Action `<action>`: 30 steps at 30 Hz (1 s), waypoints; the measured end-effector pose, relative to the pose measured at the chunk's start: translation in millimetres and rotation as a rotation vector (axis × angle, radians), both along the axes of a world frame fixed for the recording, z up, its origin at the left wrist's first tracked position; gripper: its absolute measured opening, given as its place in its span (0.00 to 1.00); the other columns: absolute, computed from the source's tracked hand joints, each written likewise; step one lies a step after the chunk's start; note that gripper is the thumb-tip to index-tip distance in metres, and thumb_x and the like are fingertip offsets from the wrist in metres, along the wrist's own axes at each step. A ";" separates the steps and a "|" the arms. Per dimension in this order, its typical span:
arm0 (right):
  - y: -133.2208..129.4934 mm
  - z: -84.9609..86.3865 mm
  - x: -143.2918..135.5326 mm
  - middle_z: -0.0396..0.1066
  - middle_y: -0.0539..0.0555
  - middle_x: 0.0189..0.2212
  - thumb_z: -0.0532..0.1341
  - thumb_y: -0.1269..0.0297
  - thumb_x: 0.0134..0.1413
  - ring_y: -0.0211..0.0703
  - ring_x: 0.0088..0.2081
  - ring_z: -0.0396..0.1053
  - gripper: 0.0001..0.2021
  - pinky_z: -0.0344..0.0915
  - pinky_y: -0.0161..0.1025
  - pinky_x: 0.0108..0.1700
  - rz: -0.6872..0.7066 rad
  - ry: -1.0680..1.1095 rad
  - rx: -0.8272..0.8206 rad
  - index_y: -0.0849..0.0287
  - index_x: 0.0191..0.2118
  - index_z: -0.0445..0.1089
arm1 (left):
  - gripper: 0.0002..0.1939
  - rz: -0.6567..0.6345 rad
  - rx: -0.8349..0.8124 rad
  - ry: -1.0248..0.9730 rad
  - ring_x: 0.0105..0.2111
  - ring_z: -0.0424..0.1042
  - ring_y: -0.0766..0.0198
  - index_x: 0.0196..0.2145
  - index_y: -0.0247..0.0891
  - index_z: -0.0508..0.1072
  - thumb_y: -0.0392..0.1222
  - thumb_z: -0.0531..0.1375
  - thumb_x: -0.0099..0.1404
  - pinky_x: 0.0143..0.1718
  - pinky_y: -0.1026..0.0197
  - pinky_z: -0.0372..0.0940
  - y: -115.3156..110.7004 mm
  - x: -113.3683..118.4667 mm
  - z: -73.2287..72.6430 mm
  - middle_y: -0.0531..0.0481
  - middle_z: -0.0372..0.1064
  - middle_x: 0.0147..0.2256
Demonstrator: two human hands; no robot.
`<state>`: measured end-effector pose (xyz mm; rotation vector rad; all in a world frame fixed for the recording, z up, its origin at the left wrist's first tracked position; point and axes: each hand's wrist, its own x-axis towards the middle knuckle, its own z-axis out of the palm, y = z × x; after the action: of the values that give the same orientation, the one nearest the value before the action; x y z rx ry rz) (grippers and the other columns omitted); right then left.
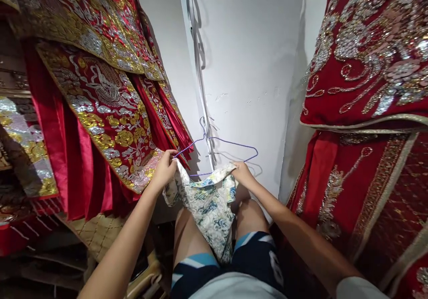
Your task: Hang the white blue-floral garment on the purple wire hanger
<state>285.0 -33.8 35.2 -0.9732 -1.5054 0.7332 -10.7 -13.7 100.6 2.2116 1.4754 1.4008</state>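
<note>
A floral-print garment [210,205], white with blue, green and yellow flowers, spreads between my hands and hangs down over my lap. My left hand [166,168] is closed on its left shoulder, close to the left arm of a purple wire hanger [230,143]. At the opposite shoulder, my right hand [243,174] pinches the cloth near the neckline. The hanger's left end goes in behind my left hand and the cloth, while its right end sticks out bare above my right hand. Its hook is up against a narrow white metal upright [197,62] on the wall.
Red gowns with gold and silver embroidery [113,102] hang at the left, close to my left arm. Beaded red garments [361,67] hang at the right. A pale wall [250,58] stands straight ahead. A wooden piece of furniture [147,276] is low at the left.
</note>
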 end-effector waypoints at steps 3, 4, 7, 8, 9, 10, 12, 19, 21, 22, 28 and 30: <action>-0.7 -0.4 6.3 0.62 0.46 0.18 0.53 0.64 0.35 0.37 0.23 0.58 0.06 0.55 0.33 0.27 0.026 0.008 0.011 0.58 0.20 0.65 | 0.14 0.026 -0.029 0.161 0.38 0.72 0.53 0.43 0.39 0.69 0.41 0.50 0.61 0.42 0.54 0.63 -5.0 1.2 -1.4 0.46 0.73 0.36; -1.0 0.3 7.7 0.62 0.47 0.18 0.53 0.64 0.36 0.37 0.23 0.59 0.06 0.55 0.33 0.27 0.032 0.009 0.014 0.58 0.20 0.65 | 0.14 0.046 -0.024 0.187 0.37 0.72 0.53 0.42 0.39 0.70 0.41 0.50 0.62 0.41 0.54 0.63 -6.4 3.1 -1.2 0.46 0.73 0.35; -1.6 2.5 6.8 0.63 0.47 0.18 0.53 0.65 0.36 0.37 0.23 0.59 0.06 0.56 0.33 0.27 0.038 0.013 0.023 0.58 0.19 0.65 | 0.13 0.091 0.048 0.206 0.36 0.72 0.51 0.40 0.39 0.71 0.43 0.49 0.65 0.38 0.54 0.63 -7.6 11.7 4.9 0.44 0.74 0.34; -1.6 3.0 4.9 0.62 0.47 0.18 0.53 0.65 0.35 0.38 0.23 0.60 0.06 0.56 0.33 0.27 0.038 0.015 0.025 0.58 0.19 0.65 | 0.14 0.094 0.077 0.204 0.35 0.72 0.51 0.39 0.39 0.71 0.44 0.48 0.66 0.38 0.54 0.62 -6.6 15.3 8.9 0.43 0.74 0.34; -1.6 3.4 2.5 0.62 0.47 0.17 0.53 0.65 0.35 0.38 0.23 0.60 0.05 0.56 0.34 0.27 0.039 0.017 0.027 0.58 0.19 0.64 | 0.14 0.094 0.106 0.200 0.35 0.71 0.51 0.38 0.39 0.71 0.45 0.48 0.66 0.38 0.55 0.62 -5.0 19.2 13.5 0.43 0.74 0.34; -1.6 3.7 0.0 0.63 0.47 0.17 0.53 0.66 0.35 0.38 0.24 0.60 0.05 0.56 0.34 0.27 0.041 0.017 0.028 0.58 0.19 0.65 | 0.14 0.093 0.131 0.201 0.35 0.71 0.52 0.37 0.39 0.72 0.46 0.49 0.67 0.38 0.55 0.62 -2.7 23.4 18.3 0.42 0.74 0.34; -2.7 4.5 -3.9 0.64 0.48 0.18 0.53 0.66 0.35 0.39 0.24 0.61 0.06 0.57 0.34 0.28 0.049 0.010 0.031 0.59 0.19 0.66 | 0.14 0.084 0.165 0.213 0.33 0.70 0.53 0.35 0.39 0.72 0.47 0.51 0.66 0.37 0.56 0.60 3.1 31.9 26.8 0.43 0.74 0.33; -11.5 16.9 24.4 0.74 0.51 0.31 0.55 0.71 0.35 0.41 0.29 0.67 0.31 0.62 0.36 0.33 -0.086 -0.020 0.211 0.60 0.52 0.72 | 0.09 0.017 0.121 0.260 0.28 0.65 0.58 0.29 0.39 0.70 0.41 0.52 0.64 0.34 0.59 0.56 19.4 42.0 34.1 0.48 0.69 0.27; -8.3 24.4 44.2 0.74 0.51 0.30 0.57 0.71 0.36 0.42 0.27 0.66 0.39 0.62 0.37 0.32 -0.270 0.010 0.257 0.61 0.62 0.63 | 0.09 -0.003 0.120 0.284 0.26 0.63 0.59 0.26 0.40 0.68 0.40 0.53 0.64 0.33 0.59 0.56 19.7 38.6 35.9 0.50 0.66 0.24; -5.6 28.9 54.6 0.74 0.52 0.29 0.58 0.71 0.37 0.42 0.27 0.66 0.37 0.62 0.37 0.32 -0.332 0.014 0.251 0.61 0.61 0.64 | 0.10 -0.013 0.129 0.296 0.26 0.62 0.59 0.25 0.40 0.67 0.40 0.53 0.64 0.33 0.59 0.57 19.2 36.8 37.4 0.50 0.64 0.24; -0.3 59.9 102.9 0.66 0.49 0.17 0.61 0.64 0.39 0.38 0.20 0.62 0.07 0.55 0.34 0.23 -0.126 -0.132 0.032 0.62 0.26 0.74 | 0.10 -0.052 0.237 0.300 0.37 0.66 0.55 0.30 0.40 0.69 0.43 0.52 0.66 0.43 0.55 0.61 14.7 28.8 40.7 0.45 0.64 0.34; -4.1 67.9 108.1 0.68 0.50 0.17 0.64 0.62 0.38 0.38 0.19 0.62 0.09 0.55 0.34 0.23 0.008 -0.121 -0.047 0.63 0.25 0.75 | 0.11 -0.048 0.263 0.204 0.44 0.67 0.54 0.38 0.39 0.70 0.46 0.51 0.68 0.49 0.54 0.61 15.7 25.2 36.6 0.43 0.66 0.41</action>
<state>393.1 -37.9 103.1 -1.0631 -1.6036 0.7291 14.6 2.0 137.2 2.6003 1.3518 1.4665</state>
